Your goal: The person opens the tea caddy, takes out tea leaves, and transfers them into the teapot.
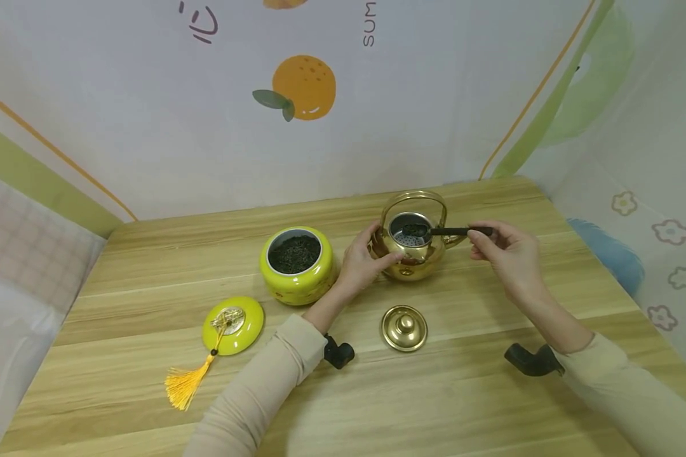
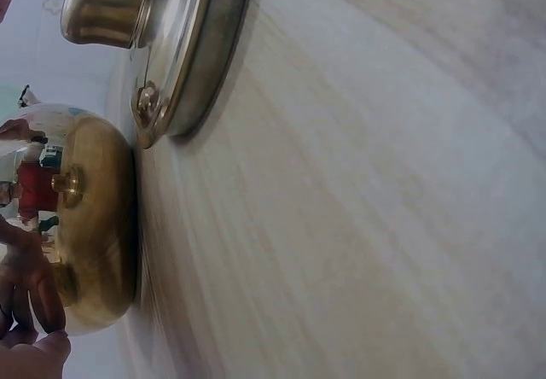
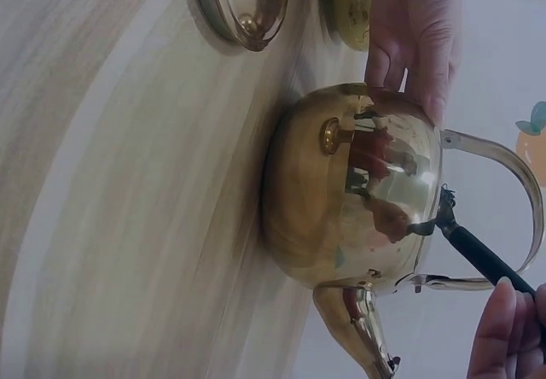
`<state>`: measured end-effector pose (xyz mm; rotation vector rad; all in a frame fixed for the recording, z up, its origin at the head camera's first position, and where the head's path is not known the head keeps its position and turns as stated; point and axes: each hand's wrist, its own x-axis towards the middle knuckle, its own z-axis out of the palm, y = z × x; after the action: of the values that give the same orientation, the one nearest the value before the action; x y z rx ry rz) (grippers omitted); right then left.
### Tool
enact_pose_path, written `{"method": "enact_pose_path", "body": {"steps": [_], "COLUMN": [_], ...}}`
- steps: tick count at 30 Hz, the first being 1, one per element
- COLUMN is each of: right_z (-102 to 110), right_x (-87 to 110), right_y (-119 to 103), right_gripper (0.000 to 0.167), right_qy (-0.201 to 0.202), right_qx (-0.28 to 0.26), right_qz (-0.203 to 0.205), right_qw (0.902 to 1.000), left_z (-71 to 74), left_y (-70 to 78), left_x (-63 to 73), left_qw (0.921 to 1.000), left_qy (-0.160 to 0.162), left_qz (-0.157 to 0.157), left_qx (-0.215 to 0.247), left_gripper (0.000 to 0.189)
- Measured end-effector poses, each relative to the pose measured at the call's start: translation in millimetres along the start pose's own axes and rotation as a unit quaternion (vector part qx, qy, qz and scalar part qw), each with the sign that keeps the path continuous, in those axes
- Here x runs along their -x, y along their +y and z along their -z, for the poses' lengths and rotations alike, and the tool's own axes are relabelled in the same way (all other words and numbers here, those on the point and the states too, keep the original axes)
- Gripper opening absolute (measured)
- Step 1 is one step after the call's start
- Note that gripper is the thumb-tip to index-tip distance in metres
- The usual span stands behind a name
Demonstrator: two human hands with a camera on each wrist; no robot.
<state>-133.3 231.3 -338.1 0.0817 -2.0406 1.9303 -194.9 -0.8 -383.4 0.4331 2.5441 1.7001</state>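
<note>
My left hand (image 1: 359,261) holds the left side of a shiny gold teapot (image 1: 408,270), its thumb on the near side by the rim. The pot's lid is off, and a perforated metal strainer (image 1: 410,240) shows inside its mouth. Between thumb and fingers, my right hand (image 1: 511,254) pinches the handle of a black tea scoop (image 1: 454,231). Dark tea leaves (image 1: 416,230) lie in the scoop's bowl, which is over the pot's opening. In the right wrist view, the scoop (image 3: 478,253) slants down to the teapot's (image 3: 358,191) rim.
Left of the teapot stands a yellow-green jar (image 1: 297,284) filled with dark tea leaves. Its lid (image 1: 246,327), with an orange tassel (image 1: 187,384), lies nearer the front left. A gold teapot lid (image 1: 404,337) rests on the wooden table (image 1: 451,406) in front of the pot.
</note>
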Motion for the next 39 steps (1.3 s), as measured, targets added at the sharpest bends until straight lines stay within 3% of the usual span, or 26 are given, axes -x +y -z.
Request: {"method": "enact_pose_path", "body": {"steps": [15,31,39], "right_z": [-6.9,-2.9,-12.8], "right_x": [1.4,11.0,15.9], "right_y": [1.1,-2.6,-14.3], "right_gripper": [0.021,0.018,0.016], "right_qy": [-0.008,0.019,0.035], "right_qx": [0.065,-0.037,-0.047], "right_qz": [0.056,0.027,0.053], "right_qw": [0.9963,0.9988,0.9969], "left_z": [0.8,3.3,12.3], "left_y": [0.4,0.5,7.6], "left_x": [2.1,3.3,21.5], "left_qw": [1.0,0.9999,0.9999], "left_qy": [0.001,-0.004,-0.008], "left_qz": [-0.005,0.005,0.001], "left_qx": [-0.007,-0.012,-0.01], "left_gripper": [0.077,0.079,0.082]}}
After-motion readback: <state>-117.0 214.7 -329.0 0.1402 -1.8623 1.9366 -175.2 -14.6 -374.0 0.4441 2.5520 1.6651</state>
